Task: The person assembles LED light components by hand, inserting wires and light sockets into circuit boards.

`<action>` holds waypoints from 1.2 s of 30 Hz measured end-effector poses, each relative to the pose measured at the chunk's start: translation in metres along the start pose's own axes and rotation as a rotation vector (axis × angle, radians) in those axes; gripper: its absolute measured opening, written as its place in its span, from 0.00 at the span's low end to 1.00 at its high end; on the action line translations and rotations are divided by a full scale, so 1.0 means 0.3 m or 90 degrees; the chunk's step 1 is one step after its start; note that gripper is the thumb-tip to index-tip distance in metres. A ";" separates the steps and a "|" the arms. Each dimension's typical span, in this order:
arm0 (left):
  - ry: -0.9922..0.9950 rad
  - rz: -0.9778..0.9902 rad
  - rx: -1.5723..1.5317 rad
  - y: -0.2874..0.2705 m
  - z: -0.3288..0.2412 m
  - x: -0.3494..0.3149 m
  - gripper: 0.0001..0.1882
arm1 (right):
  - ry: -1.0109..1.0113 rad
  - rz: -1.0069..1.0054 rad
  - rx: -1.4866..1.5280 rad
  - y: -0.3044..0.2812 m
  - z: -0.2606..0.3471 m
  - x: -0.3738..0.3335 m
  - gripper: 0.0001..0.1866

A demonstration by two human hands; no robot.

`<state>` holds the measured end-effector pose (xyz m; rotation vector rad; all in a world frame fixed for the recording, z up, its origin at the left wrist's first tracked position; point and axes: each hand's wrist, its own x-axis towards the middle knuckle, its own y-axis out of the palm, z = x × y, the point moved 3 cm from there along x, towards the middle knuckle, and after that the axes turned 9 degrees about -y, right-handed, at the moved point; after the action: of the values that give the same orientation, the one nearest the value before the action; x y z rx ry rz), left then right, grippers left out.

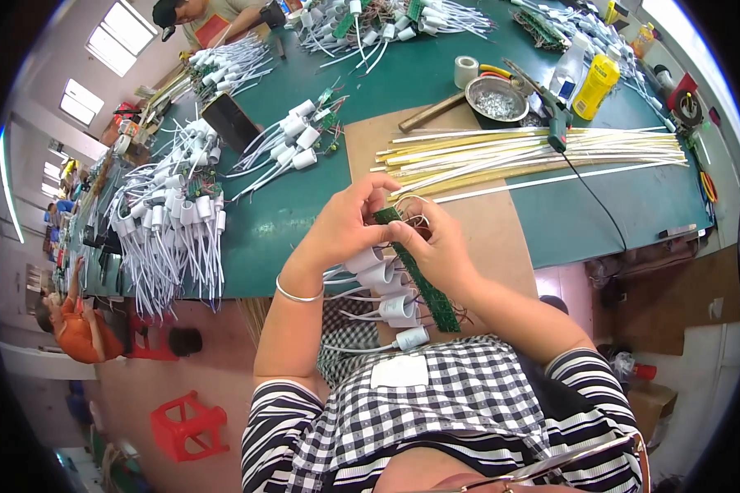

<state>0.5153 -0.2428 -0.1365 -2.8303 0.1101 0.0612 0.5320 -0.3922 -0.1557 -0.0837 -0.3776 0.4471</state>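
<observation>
My left hand [345, 222] is closed on the upper end of a long green circuit board strip [427, 289]. From the right, my right hand [440, 246] pinches the same end, its thumb close to the board's edge. Thin wires [413, 215] loop up between the fingers, and exactly what the fingertips press is hidden. Along the board's left side hang several white cylindrical housings [399, 309] with white cables. The strip slants down over the table's front edge toward my checked apron [460, 374].
A brown board [493, 222] lies under my hands on the green table [304, 185]. Beyond are white and yellow strips [469, 160], a glue gun [557, 123], a metal bowl [497, 99] and a yellow bottle [596, 82]. Cabled white housings [173, 214] pile up at left; co-workers sit farther off.
</observation>
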 end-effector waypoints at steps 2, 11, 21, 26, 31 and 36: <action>-0.016 0.009 0.009 0.010 -0.003 -0.003 0.25 | 0.017 -0.011 0.070 0.001 -0.023 -0.012 0.09; -0.031 0.073 0.037 0.037 0.019 0.004 0.21 | 0.120 -0.106 0.224 -0.029 -0.070 -0.080 0.07; 0.051 0.092 0.148 0.076 -0.057 0.008 0.14 | 0.162 -0.234 0.454 -0.169 -0.089 -0.127 0.05; -0.125 0.107 -0.025 0.064 0.036 0.014 0.13 | -0.021 -0.131 0.435 -0.403 -0.049 -0.017 0.06; -0.100 0.097 0.023 0.074 0.005 0.033 0.13 | 0.124 0.183 0.073 -0.191 -0.043 -0.046 0.27; -0.083 0.118 -0.007 0.072 0.010 0.026 0.13 | 0.225 0.165 0.183 -0.137 -0.048 -0.043 0.11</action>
<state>0.5211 -0.2631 -0.1463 -2.8099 0.3438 0.2867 0.5435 -0.4347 -0.1668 0.0699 0.0486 0.7250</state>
